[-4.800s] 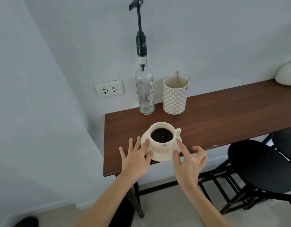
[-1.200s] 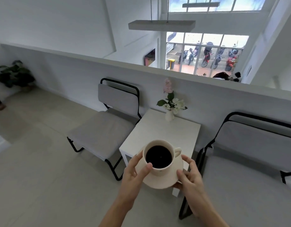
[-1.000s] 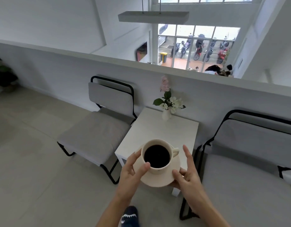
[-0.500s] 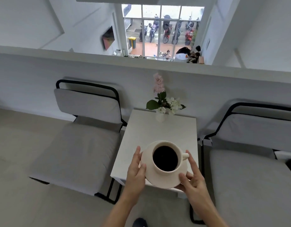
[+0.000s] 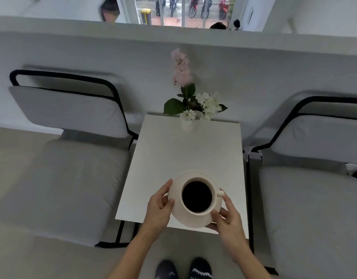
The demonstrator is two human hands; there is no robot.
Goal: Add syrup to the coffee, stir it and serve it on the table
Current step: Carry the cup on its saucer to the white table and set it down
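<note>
A cream cup (image 5: 214,200) full of black coffee stands on a cream saucer (image 5: 190,220). My left hand (image 5: 158,208) grips the saucer's left rim, and my right hand (image 5: 228,220) holds its right rim from below, beside the cup's handle. The saucer hovers over the near edge of a small white square table (image 5: 185,156). Whether it touches the tabletop I cannot tell.
A small white vase of pink and white flowers (image 5: 190,101) stands at the table's far edge. Grey cushioned chairs with black frames flank the table, one left (image 5: 67,158) and one right (image 5: 314,178). A low white wall (image 5: 173,43) runs behind. My feet (image 5: 183,268) are below.
I have carried the cup and saucer from the wooden counter to the white table. Over the last second I stepped closer and the saucer now hangs over the table's near edge.
</note>
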